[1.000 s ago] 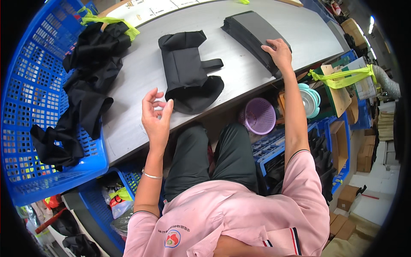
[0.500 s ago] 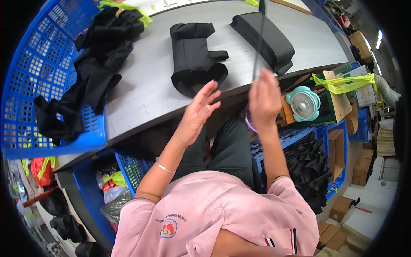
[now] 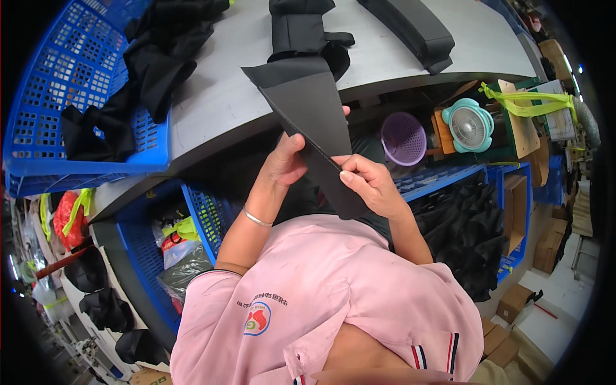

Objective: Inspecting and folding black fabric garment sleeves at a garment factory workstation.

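A long black fabric panel (image 3: 307,106), stitched along one edge, hangs over my lap in both hands, its wide end slanting up toward the table. My left hand (image 3: 287,162) grips its left edge, thumb in front and some fingers hidden behind. My right hand (image 3: 371,182) pinches the seam edge lower down between thumb and fingers. Just beyond the panel, a sewn black fabric piece with a side loop (image 3: 298,32) lies on the table, partly covered by the panel. Farther right lies a stack of black panels (image 3: 420,32).
A blue plastic basket (image 3: 90,168) of black fabric pieces stands on the left of the grey table (image 3: 215,109). Right of my lap are a purple basket (image 3: 404,139), a small turquoise fan (image 3: 468,125) and a blue crate with black fabric (image 3: 459,237). Another blue crate (image 3: 138,250) sits lower left.
My left hand was open and apart; now it holds the black panel. The thin dark strip by my right hand now shows as this panel, lowered before me. The view has shifted, moving the table upward.
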Demonstrator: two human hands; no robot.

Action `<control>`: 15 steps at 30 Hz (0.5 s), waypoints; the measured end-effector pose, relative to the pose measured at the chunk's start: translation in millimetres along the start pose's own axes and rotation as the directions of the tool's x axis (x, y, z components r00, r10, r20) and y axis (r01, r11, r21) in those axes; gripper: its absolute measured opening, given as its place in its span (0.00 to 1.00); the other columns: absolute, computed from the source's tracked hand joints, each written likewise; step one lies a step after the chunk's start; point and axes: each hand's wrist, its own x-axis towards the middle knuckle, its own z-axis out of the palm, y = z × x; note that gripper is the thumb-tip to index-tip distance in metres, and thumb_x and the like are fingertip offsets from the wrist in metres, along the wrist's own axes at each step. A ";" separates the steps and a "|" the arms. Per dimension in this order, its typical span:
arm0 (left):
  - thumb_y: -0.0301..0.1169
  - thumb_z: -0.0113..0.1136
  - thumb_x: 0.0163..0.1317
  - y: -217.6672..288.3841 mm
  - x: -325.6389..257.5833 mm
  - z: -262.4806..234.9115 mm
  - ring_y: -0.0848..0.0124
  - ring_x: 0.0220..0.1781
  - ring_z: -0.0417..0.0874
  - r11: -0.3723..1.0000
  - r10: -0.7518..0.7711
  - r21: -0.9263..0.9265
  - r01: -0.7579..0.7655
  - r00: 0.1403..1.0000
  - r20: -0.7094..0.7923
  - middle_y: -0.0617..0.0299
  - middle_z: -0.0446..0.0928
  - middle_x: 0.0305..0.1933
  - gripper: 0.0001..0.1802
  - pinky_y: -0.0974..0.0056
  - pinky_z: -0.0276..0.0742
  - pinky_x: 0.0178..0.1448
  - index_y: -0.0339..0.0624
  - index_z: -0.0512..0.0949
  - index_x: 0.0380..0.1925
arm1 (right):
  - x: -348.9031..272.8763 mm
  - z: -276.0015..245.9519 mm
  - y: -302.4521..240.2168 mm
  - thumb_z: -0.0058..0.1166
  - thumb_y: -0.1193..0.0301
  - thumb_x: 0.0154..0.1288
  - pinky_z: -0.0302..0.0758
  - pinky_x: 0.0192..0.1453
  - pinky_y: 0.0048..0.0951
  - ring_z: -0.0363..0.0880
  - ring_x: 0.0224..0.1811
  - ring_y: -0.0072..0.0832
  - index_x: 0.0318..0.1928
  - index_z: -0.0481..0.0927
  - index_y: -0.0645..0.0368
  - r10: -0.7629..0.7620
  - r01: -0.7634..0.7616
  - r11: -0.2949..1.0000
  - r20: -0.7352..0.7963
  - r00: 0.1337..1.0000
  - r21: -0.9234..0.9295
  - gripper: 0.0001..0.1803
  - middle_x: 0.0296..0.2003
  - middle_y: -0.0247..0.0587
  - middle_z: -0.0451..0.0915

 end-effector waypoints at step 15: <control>0.31 0.72 0.59 -1.0 -6.4 15.3 0.67 0.52 0.82 0.955 0.080 0.289 0.073 0.871 -0.484 0.53 0.82 0.52 0.22 0.62 0.78 0.58 0.35 0.79 0.52 | 6.0 23.7 8.5 0.60 0.61 0.69 0.78 0.52 0.35 0.84 0.46 0.41 0.65 0.69 0.64 0.131 -0.184 0.959 -0.239 0.962 -0.216 0.30 0.44 0.52 0.83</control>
